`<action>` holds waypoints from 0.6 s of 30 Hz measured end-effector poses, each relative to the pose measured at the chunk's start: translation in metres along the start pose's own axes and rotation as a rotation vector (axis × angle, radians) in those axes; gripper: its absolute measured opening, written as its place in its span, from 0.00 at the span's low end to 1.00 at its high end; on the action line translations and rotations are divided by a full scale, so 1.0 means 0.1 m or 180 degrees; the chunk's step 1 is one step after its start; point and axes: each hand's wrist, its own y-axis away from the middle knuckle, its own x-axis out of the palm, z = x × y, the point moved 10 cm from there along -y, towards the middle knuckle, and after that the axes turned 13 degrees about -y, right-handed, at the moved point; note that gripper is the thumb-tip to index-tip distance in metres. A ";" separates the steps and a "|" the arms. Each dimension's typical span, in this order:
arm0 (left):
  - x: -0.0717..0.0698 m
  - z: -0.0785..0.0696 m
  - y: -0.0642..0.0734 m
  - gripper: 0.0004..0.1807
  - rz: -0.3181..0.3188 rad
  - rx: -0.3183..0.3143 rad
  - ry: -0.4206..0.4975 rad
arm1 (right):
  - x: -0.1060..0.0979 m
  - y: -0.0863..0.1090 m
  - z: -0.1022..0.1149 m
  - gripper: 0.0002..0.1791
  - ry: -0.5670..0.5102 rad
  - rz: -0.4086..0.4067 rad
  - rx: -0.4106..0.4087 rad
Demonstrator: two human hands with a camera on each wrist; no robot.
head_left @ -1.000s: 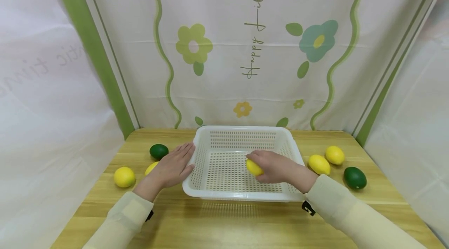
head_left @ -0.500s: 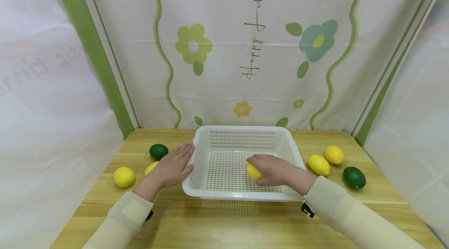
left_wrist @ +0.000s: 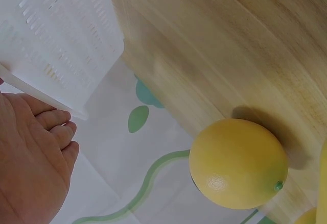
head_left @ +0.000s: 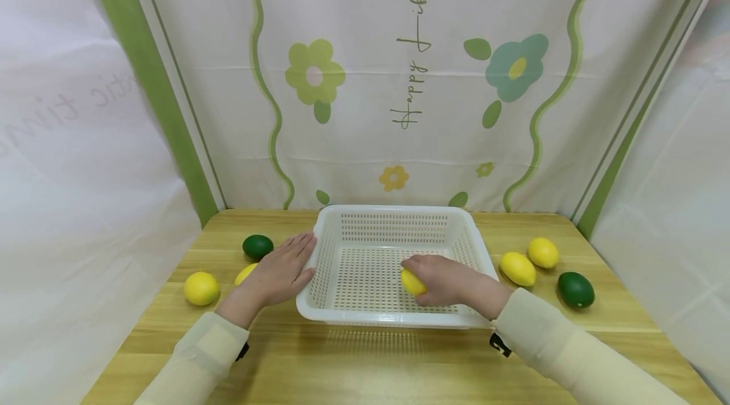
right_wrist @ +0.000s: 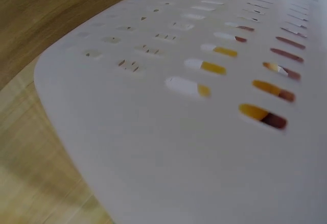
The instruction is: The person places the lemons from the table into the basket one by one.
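A white plastic basket (head_left: 393,317) with slotted walls stands on the wooden table. Inside it, on the right half, my right hand (head_left: 447,279) grips a lemon (head_left: 412,282) low over the slotted floor; the palm hides part of the fruit. My left hand (head_left: 283,267) lies with straight fingers against the basket's left rim, and in the left wrist view its fingertips (left_wrist: 62,117) meet the rim's edge. Through the wall slots in the right wrist view, bits of yellow and of skin show. Near the left wrist is another lemon (head_left: 245,273), partly covered by that hand.
Left of the basket are a lemon (head_left: 201,288) and a dark green fruit (head_left: 258,246). On the right lie two lemons (head_left: 518,269) side by side and another dark green fruit (head_left: 576,289). A printed white curtain (head_left: 365,107) hangs behind the table (head_left: 376,373).
My right hand, with the lemon in its grip, has shifted slightly toward the basket's near side. The left hand and the basket stay where they were.
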 end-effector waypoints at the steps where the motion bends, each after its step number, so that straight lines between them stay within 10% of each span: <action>1: 0.00 0.00 0.00 0.35 -0.0002 0.0002 0.0002 | 0.01 0.00 0.01 0.33 0.0002 0.0003 -0.0022; 18: -0.03 -0.01 0.00 0.35 -0.0107 0.0014 0.0014 | -0.10 0.09 0.10 0.34 0.0013 -0.0094 -0.0093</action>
